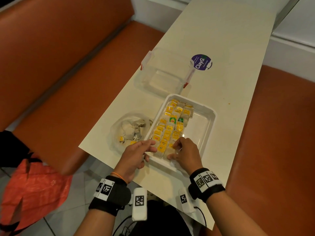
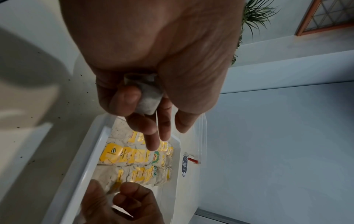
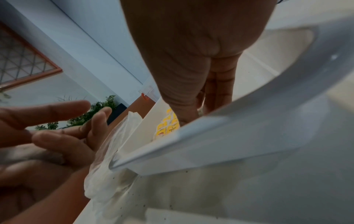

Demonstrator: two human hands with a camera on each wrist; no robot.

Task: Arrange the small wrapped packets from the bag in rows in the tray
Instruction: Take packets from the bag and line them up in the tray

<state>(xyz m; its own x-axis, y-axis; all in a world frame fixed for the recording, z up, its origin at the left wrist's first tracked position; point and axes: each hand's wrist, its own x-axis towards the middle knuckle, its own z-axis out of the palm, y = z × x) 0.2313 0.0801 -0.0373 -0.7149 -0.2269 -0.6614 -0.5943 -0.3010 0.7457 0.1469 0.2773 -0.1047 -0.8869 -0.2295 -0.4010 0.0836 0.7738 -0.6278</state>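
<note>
Small yellow-labelled paper packets (image 1: 167,128) are laid in three rows along the left side of the white rectangular plastic tray (image 1: 210,123). One pale packet (image 2: 148,97) is pinched in the curled fingers of the left hand (image 1: 136,156) at the near rim; a packet in the nearest row is pinched by the right hand (image 1: 185,151). The crumpled clear plastic bag (image 1: 129,129) lies just left.

Place: probably a café or diner booth
Evidence: orange bench seats (image 1: 56,68) at 9 and 3 o'clock, narrow cream table (image 1: 213,48), round promo sticker (image 1: 201,62)

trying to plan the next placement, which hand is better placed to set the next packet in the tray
Left. The left hand already holds a packet in its curled fingers, over the near end of the tray, while the right hand is busy on the packet rows.
</note>
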